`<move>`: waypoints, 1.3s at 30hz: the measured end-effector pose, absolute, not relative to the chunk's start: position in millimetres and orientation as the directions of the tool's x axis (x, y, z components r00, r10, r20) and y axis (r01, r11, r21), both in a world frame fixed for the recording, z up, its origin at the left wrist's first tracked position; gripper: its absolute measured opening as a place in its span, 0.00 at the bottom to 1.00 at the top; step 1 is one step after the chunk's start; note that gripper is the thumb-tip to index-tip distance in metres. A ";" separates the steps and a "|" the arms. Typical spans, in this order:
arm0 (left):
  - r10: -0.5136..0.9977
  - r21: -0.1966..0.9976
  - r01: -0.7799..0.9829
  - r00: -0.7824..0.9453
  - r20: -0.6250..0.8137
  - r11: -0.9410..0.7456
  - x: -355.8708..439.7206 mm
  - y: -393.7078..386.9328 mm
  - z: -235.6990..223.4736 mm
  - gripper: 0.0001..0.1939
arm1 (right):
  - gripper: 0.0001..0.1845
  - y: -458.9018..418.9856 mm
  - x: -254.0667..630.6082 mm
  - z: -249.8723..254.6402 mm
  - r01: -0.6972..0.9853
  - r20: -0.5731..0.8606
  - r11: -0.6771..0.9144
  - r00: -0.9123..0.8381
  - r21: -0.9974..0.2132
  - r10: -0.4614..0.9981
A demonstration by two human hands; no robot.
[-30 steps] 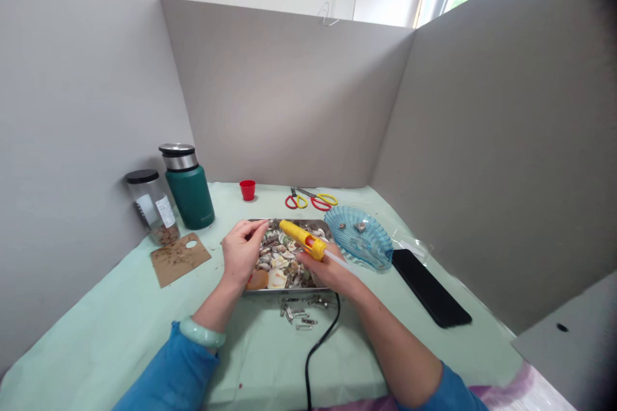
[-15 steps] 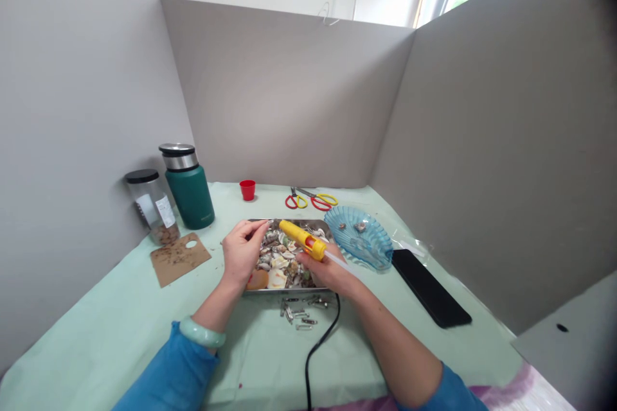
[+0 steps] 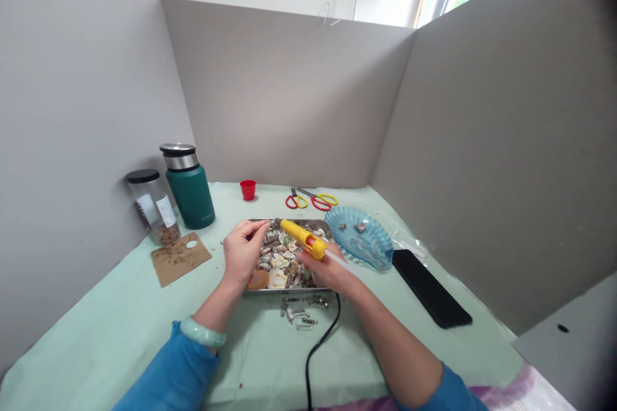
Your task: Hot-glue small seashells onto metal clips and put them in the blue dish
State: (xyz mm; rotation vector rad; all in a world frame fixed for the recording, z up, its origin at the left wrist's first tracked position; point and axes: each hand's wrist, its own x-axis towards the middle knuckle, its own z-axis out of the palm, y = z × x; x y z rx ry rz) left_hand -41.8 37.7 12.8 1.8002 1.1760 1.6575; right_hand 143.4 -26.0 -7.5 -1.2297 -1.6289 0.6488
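Observation:
My right hand [image 3: 328, 266] grips a yellow hot glue gun [image 3: 303, 239], a whitish glue stick [image 3: 340, 261] poking out of its back end. The gun's dark nozzle points left, close to the fingertips of my left hand [image 3: 242, 245]. Those fingers are pinched together; whatever small thing sits between them is too tiny to name. Both hands hover over a metal tray [image 3: 270, 291] filled with shells [image 3: 281, 259]. In front of the tray lie several small metal pin clips [image 3: 301, 314]. A black cord [image 3: 315, 348] runs down from the tray's front right.
Right of the tray is a blue shell-shaped dish [image 3: 364, 247] holding small pieces, beside a black slab [image 3: 430, 288]. Scissors [image 3: 321, 201] and a red cup [image 3: 247, 190] stand at the back. Leftward are a green bottle [image 3: 189, 196], a jar [image 3: 153, 209] and brown cardboard [image 3: 180, 258].
Both hands hold nearly the same pose. The dark nozzle of the glue gun now shows more clearly beside my left fingertips.

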 end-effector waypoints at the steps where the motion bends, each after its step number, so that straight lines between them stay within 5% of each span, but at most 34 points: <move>1: 0.802 0.780 0.298 -0.071 0.593 -0.551 -41.7 37.6 12.8 0.09 | 0.13 -26.3 143.4 -7.0 0.419 0.374 0.356 -0.042 -0.835 0.927; 39: 0.807 0.788 0.293 -0.078 0.585 -0.542 -41.8 36.5 12.6 0.09 | 0.14 -26.4 143.8 -7.0 0.418 0.392 0.388 -0.082 -0.821 0.916</move>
